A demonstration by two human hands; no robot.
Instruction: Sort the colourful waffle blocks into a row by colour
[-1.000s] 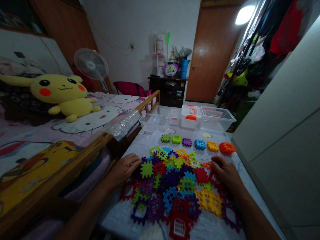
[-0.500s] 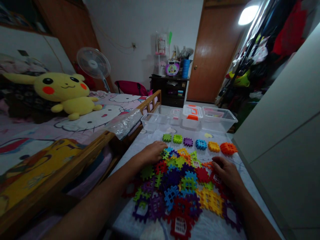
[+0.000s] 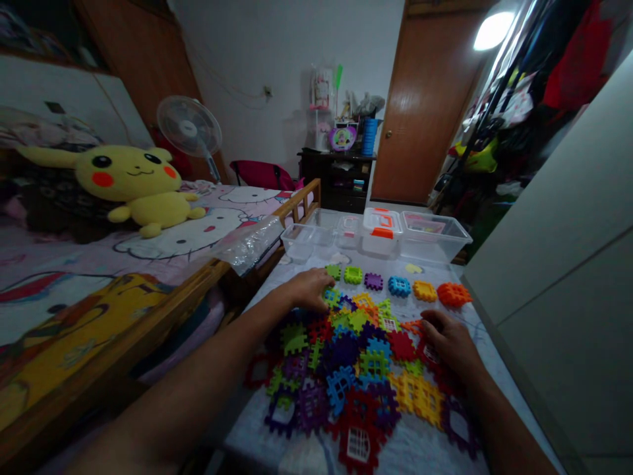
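Observation:
A heap of coloured interlocking plastic tiles [image 3: 353, 356] lies on a white cloth-covered table [image 3: 420, 448]. Beyond it runs a row of small sorted stacks: green [image 3: 352, 274], purple [image 3: 373, 281], blue [image 3: 398, 285], yellow [image 3: 424, 290], orange [image 3: 452, 294]. My left hand [image 3: 309, 289] reaches to the heap's far left edge, fingers curled on a green tile [image 3: 331, 295] just below the leftmost green stack [image 3: 333, 270]. My right hand [image 3: 448, 340] rests on the heap's right side, fingers bent over red tiles; what it holds is hidden.
Clear plastic boxes [image 3: 430, 234] and an orange-latched case [image 3: 380, 231] stand at the table's far end. A bed with a wooden rail [image 3: 297, 204] and a yellow plush toy [image 3: 131, 188] lies to the left. A grey cabinet wall [image 3: 568, 251] is to the right, with a fan [image 3: 190, 128] and a door [image 3: 425, 112] behind.
My left hand moved from the heap's near left side up and forward to the far edge by the green stack. My right hand stayed put.

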